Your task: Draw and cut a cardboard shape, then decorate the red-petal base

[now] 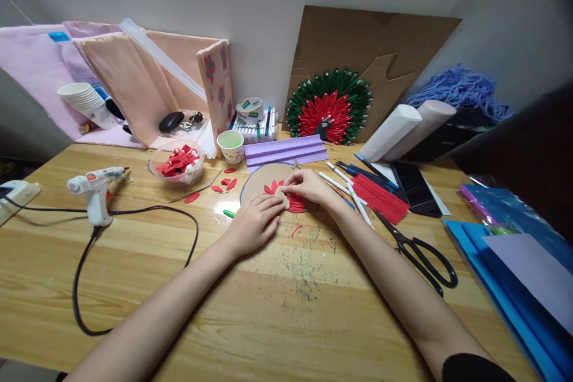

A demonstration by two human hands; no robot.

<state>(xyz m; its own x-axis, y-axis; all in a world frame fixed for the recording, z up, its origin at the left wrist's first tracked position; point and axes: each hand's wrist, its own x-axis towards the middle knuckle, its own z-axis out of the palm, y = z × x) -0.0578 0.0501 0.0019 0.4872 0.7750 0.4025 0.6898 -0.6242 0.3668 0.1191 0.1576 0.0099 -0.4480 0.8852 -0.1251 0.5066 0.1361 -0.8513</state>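
Note:
A round cardboard disc (255, 180) with a blue rim lies on the table in front of me. Red petals (274, 186) fan out on it around a small tan centre piece (283, 196). My left hand (254, 224) rests over the disc's lower left, fingers together and pressing on the disc and the centre piece. From the right, my right hand (308, 185) is closed in a pinch above the petals; what its fingertips hold is hidden. Loose red petals (217, 189) and a green marker cap (228, 213) lie left of the disc.
A glue gun (96, 191) with a looping black cord stands at left, near a bowl of red scraps (172, 176). Black scissors (414, 245), pens and red crepe paper (380, 198) lie at right. Behind stand a paper cup (231, 146) and a red-green petal fan (329, 104).

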